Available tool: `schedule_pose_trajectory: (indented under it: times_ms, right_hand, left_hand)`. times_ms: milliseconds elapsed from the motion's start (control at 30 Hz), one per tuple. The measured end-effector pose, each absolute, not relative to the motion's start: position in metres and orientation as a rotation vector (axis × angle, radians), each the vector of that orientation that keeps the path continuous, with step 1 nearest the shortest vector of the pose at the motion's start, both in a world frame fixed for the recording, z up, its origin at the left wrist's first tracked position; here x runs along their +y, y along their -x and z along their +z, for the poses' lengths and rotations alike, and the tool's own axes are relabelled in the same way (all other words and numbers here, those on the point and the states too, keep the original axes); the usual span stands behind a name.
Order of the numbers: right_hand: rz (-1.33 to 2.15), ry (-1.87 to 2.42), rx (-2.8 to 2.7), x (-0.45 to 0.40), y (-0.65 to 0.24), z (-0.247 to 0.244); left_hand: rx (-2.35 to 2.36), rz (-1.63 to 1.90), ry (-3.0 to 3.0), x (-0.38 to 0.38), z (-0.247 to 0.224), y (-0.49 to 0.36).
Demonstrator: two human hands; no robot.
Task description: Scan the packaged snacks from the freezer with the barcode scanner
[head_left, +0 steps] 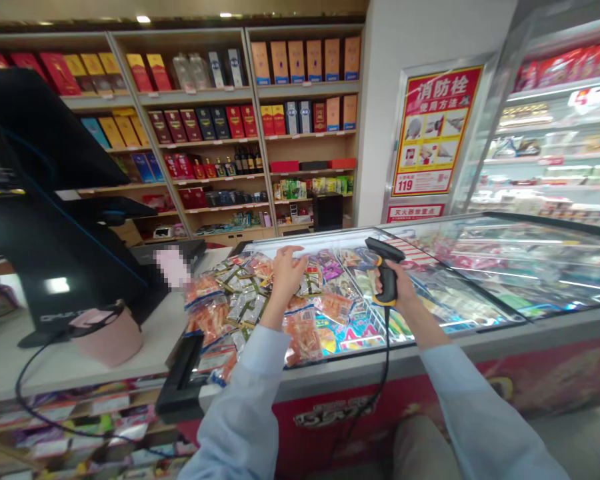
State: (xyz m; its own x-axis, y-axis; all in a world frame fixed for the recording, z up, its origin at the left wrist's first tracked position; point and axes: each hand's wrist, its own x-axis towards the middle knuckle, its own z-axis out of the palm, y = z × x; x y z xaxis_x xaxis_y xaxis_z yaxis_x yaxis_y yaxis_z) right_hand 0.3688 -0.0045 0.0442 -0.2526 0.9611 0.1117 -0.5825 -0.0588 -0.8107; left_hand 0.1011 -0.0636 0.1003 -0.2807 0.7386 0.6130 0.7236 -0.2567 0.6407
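Observation:
My right hand [403,287] is wrapped round the handle of a black and yellow barcode scanner [387,277], held above the glass top of a chest freezer [480,257]. The scanner's dark cable hangs down over the freezer's front. My left hand [287,270] is over a pile of snack packets, fingers apart and nothing visible in them. Orange-filled clear packets [213,320] and gold-and-silver packets [247,300] make up much of the pile on the glass. Near the left fingers lie purple packets [330,263]. Whether the left fingertips touch any packet is unclear.
At left, a dark checkout terminal [55,200] and a pink container [107,337] stand on a white counter [155,343]. Shelves of boxed goods [205,123] line the back wall. A red notice [435,133] hangs beside a lit display cooler [560,147].

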Motion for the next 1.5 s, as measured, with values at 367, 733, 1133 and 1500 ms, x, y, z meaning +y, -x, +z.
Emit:
schedule_pose_trajectory:
  times_ms: [367, 733, 1133, 1500]
  right_hand:
    - [1.993, 0.492, -1.080, -0.016, -0.243, 0.021]
    - [1.933, 0.455, -1.055, -0.024, -0.222, -0.015]
    - [1.744, 0.528, -1.231, -0.048, -0.228, -0.007]
    - [1.867, 0.428, -1.340, -0.056, -0.232, -0.010]
  left_hand:
    - [2.547, 1.188, -1.524, -0.108, 0.056, 0.023]
    - [2.623, 1.139, -1.633, -0.113, 0.002, 0.028]
    - [2.304, 1.611, -1.642, -0.106, -0.013, 0.035]
    - [2.331, 1.945, -1.607, -0.117, -0.007, 0.027]
